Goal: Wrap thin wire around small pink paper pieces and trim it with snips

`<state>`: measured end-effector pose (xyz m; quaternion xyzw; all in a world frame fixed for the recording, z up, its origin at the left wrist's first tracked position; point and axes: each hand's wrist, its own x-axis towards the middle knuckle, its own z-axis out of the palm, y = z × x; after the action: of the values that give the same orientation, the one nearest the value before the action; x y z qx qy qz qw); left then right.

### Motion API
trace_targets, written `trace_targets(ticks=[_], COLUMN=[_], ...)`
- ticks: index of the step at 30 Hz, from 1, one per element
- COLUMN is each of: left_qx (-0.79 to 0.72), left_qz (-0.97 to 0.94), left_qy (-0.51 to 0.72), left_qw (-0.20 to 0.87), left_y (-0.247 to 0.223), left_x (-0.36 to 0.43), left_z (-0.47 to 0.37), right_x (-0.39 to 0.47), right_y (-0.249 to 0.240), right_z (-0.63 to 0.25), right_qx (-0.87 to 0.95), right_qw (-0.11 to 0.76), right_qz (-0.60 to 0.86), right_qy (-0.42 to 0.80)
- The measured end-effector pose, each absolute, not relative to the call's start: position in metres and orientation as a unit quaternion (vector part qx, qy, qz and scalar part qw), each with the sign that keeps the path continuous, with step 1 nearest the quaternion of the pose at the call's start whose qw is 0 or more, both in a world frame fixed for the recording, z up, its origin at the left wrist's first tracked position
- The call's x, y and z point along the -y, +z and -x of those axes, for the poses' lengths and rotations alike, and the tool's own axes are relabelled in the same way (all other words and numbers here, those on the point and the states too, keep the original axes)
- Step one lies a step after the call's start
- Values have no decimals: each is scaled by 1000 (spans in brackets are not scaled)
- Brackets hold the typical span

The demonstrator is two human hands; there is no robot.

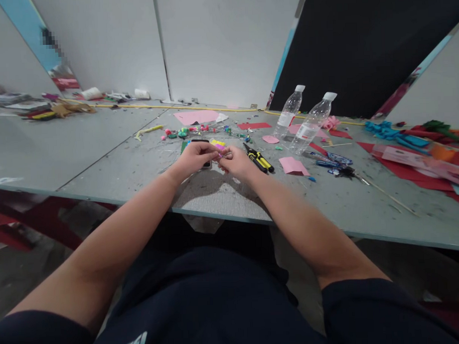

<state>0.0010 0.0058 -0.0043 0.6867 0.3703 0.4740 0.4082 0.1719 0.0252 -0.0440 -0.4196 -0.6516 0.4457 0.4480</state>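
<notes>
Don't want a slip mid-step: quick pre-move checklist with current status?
1. Both hands in view: ok. Left hand and right hand meet fingertip to fingertip.
2. Firm hold on the small purple piece: cannot tell. It shows at the fingertips, but fingers hide the contact.
3. Pliers near: ok. The yellow-and-black pliers lie on the table beside the right hand.
4. Dark flat object clear of the hands in this view: not ok. The left hand covers part of it.
5. Bottles capped: ok. Both clear bottles stand with white caps on.
</notes>
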Motion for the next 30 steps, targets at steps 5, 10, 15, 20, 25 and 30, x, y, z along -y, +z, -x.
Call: trace_targets(ticks=[5, 10, 15, 20, 25, 30], left_qx=[-395, -396, -403, -416, -418, -421], left_qz=[-669, -596, -508, -498, -517, -518], left_qy=[468, 494, 457, 449, 461, 472], left_qw=[421, 494, 609, 614, 589, 576], left_y=[-2, -2, -2, -2, -2, 0], left_x=[-3, -3, -5, -6, -7, -6], left_z=[-2, -2, -3, -3, -2, -1], right_x=[-27, -22, -18, -21, -21, -19], right_y=[-45, -41, -38, -38, -37, -35], right_z=[-175, -181, -178, -175, -176, -179], right_qx=[711, 768, 799, 820, 831, 837], right_qw=[430, 472, 462, 425, 408, 426], right_qz=[412, 389, 377, 383, 377, 340], right_qy=[375, 191, 72, -5, 12, 42])
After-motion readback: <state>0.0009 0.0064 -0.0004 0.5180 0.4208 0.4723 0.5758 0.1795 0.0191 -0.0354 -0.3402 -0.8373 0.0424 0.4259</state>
